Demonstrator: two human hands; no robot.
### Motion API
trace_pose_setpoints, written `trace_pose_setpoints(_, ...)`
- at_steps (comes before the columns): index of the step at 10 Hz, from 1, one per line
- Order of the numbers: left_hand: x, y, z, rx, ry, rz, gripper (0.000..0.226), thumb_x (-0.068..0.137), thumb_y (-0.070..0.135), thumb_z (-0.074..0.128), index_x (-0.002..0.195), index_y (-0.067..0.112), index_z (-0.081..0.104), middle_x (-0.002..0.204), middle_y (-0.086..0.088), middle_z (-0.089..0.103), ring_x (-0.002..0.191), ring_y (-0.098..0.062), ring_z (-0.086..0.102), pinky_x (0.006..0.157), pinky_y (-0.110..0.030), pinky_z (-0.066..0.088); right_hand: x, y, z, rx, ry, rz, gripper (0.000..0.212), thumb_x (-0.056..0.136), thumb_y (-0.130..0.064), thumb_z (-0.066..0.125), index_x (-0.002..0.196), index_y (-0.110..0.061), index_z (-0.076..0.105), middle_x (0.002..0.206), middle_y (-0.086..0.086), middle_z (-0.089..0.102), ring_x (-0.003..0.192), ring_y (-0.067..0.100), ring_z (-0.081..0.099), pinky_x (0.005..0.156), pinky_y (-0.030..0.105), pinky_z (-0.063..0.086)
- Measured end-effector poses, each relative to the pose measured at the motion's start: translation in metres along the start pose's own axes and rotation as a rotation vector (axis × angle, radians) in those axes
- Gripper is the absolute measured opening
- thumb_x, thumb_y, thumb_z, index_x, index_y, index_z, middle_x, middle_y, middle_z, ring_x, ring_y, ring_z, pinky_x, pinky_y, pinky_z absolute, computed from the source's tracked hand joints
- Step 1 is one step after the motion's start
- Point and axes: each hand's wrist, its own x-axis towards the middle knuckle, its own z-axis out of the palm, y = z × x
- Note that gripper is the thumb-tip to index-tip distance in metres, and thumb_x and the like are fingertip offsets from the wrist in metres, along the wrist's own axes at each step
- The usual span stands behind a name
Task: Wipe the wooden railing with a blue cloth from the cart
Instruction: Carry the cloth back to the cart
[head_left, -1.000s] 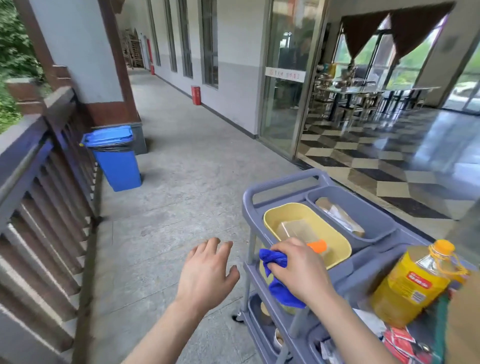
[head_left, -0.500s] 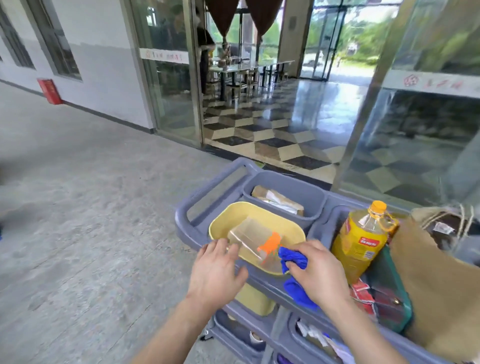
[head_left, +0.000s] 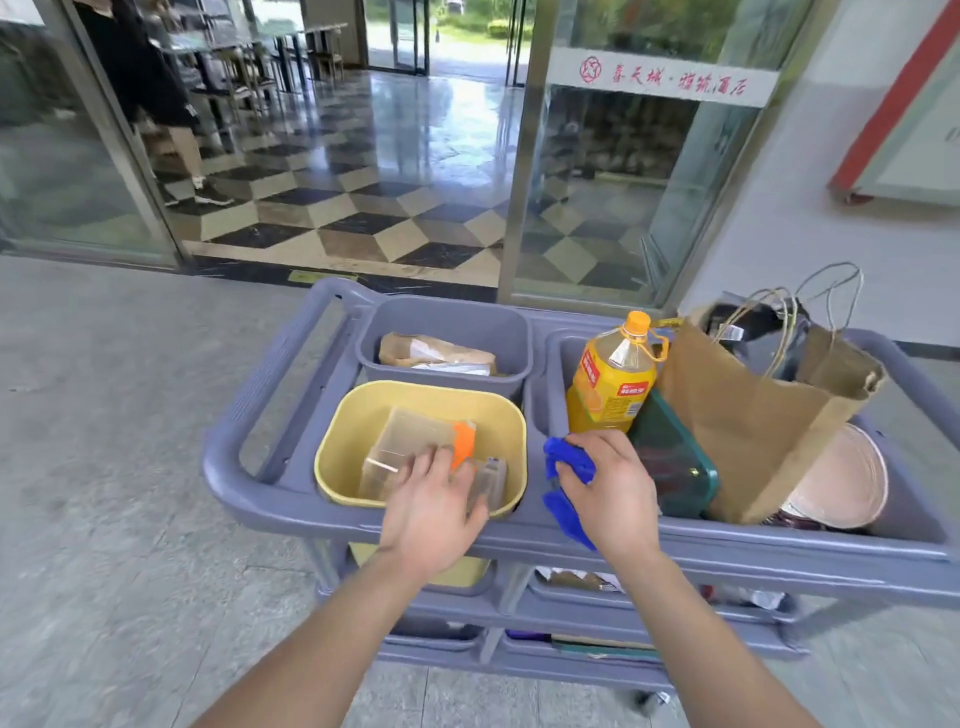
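the right hand grips the bunched blue cloth at the near rim of the cart; the left hand, fingers loosely spread, rests on a clear box in the yellow tub. no railing in view, so the wiping seems yet to come

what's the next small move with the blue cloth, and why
Probably lift the blue cloth clear of the cart with the right hand: its fingers grip the cloth, which drapes over the cart's front rim, and no railing is in view.
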Motion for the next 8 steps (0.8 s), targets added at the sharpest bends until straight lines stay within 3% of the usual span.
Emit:
trace_pose_setpoints(1, 0.017, 0.008, 0.019, 0.008, -0.024, 0.028, 0.046, 0.092, 0.045, 0.04, 0.113, 0.014, 0.066, 0.121, -0.015, 0.061, 0.115, -0.037, 0.056, 0.102, -0.05, 0.047, 0.007, 0.002, 0.016, 0.023, 0.03, 0.022, 0.03, 0.08, -0.02, 0.069, 0.11, -0.018, 0.066, 0.113, -0.001, 0.057, 0.094, 0.02, 0.061, 0.071, 0.027, 0.046)
trace_pose_setpoints(2, 0.024, 0.014, 0.036, 0.028, -0.069, -0.012, 0.045, 0.095, 0.047, 0.042, 0.121, 0.017, 0.063, 0.131, -0.015, 0.057, 0.121, -0.039, 0.051, 0.106, -0.053, 0.04, 0.006, 0.007, 0.039, 0.02, -0.006, -0.019, 0.042, 0.081, -0.033, 0.071, 0.118, -0.017, 0.061, 0.121, 0.003, 0.054, 0.103, 0.024, 0.055, 0.087, 0.037, 0.05)
trace_pose_setpoints(3, 0.026, 0.012, 0.046, 0.02, -0.093, -0.068, 0.048, 0.092, 0.053, 0.04, 0.118, 0.021, 0.064, 0.127, -0.013, 0.058, 0.118, -0.037, 0.053, 0.101, -0.054, 0.044, -0.01, 0.019, 0.062, -0.103, -0.109, -0.142, 0.055, 0.086, -0.059, 0.054, 0.128, -0.022, 0.054, 0.136, 0.007, 0.047, 0.118, 0.029, 0.047, 0.1, 0.04, 0.042)
trace_pose_setpoints(4, 0.028, 0.012, 0.045, 0.01, -0.133, -0.106, 0.052, 0.087, 0.053, 0.031, 0.112, 0.022, 0.064, 0.122, -0.008, 0.056, 0.108, -0.032, 0.058, 0.094, -0.048, 0.049, -0.016, 0.031, 0.07, -0.196, -0.141, -0.174, 0.051, 0.092, -0.059, 0.041, 0.136, -0.032, 0.042, 0.145, 0.002, 0.036, 0.126, 0.028, 0.038, 0.104, 0.041, 0.04)
trace_pose_setpoints(6, 0.029, 0.014, 0.041, -0.016, -0.163, -0.138, 0.045, 0.087, 0.052, 0.037, 0.115, 0.025, 0.061, 0.128, -0.005, 0.052, 0.107, -0.03, 0.058, 0.091, -0.046, 0.052, -0.012, 0.026, 0.066, -0.188, -0.173, -0.163, 0.046, 0.093, -0.05, 0.041, 0.134, -0.029, 0.04, 0.14, 0.003, 0.038, 0.125, 0.029, 0.038, 0.104, 0.044, 0.04)
trace_pose_setpoints(8, 0.025, 0.014, 0.038, -0.06, -0.15, -0.143, 0.042, 0.091, 0.042, 0.044, 0.128, 0.024, 0.055, 0.135, -0.008, 0.052, 0.116, -0.032, 0.055, 0.098, -0.046, 0.048, -0.014, 0.022, 0.046, 0.059, -0.233, -0.023, 0.063, 0.088, -0.069, 0.036, 0.141, -0.036, 0.034, 0.151, 0.0, 0.026, 0.135, 0.023, 0.025, 0.11, 0.04, 0.03)
